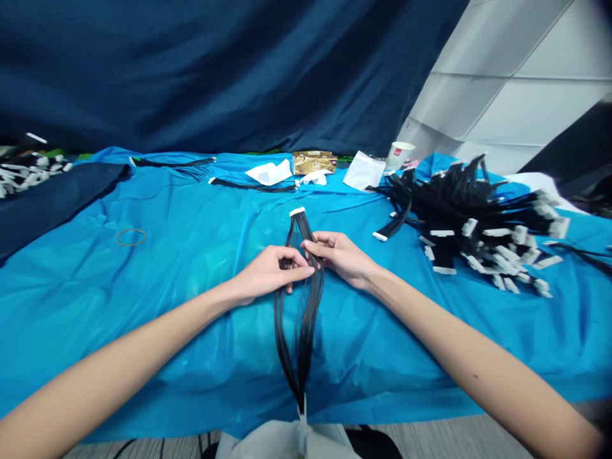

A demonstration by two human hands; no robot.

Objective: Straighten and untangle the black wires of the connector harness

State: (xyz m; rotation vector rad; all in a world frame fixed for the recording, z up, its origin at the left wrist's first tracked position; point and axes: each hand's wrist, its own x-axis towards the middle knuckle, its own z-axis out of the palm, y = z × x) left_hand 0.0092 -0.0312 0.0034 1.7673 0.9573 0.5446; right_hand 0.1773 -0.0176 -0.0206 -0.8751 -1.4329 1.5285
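A bundle of thin black wires (308,319) runs from a white connector (297,211) on the blue cover down to the table's front edge by the person's lap. My left hand (282,269) is closed on the wires from the left, thumb and fingers pinching some strands. From the right, my right hand (332,252) pinches the same bundle a little below the connector. Between the hands the strands are partly spread into separate groups. The fingertips hide part of the wires.
A large pile of black cables with white connectors (502,255) lies at the right. Along the back are a gold packet (314,162), white papers (364,171), a paper cup (400,154) and loose cables (253,185). A rubber band (131,238) lies at the left.
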